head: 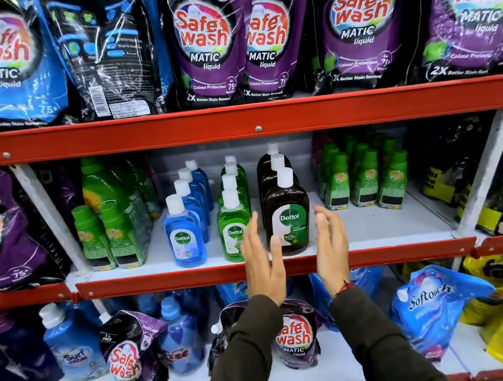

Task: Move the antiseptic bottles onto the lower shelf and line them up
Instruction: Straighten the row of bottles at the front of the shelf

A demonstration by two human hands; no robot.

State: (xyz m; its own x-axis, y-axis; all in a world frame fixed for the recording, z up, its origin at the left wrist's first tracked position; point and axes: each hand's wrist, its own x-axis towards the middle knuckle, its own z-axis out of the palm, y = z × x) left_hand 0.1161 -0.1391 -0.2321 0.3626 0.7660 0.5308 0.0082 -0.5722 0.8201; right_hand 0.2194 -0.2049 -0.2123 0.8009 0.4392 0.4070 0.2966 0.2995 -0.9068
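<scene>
On the middle shelf (376,225) three rows of Dettol antiseptic bottles with white caps run front to back: blue (183,234), green (233,224) and dark brown (287,214). My left hand (262,259) is raised just left of the front brown bottle, fingers spread, partly covering the front green bottle's lower right. On the brown bottle's right, my right hand (330,243) is held up with fingers apart. Neither hand grips anything; both flank the bottle with a small gap. Dark sleeves cover both forearms.
Green bottles stand left (106,238) and right (367,178) of the Dettol rows. Safewash pouches (205,43) fill the top shelf. The shelf below holds a Surf bottle (72,345), Safewash pouches (295,338) and a blue Softouch pouch (435,307). Red shelf rails (191,278) front each level.
</scene>
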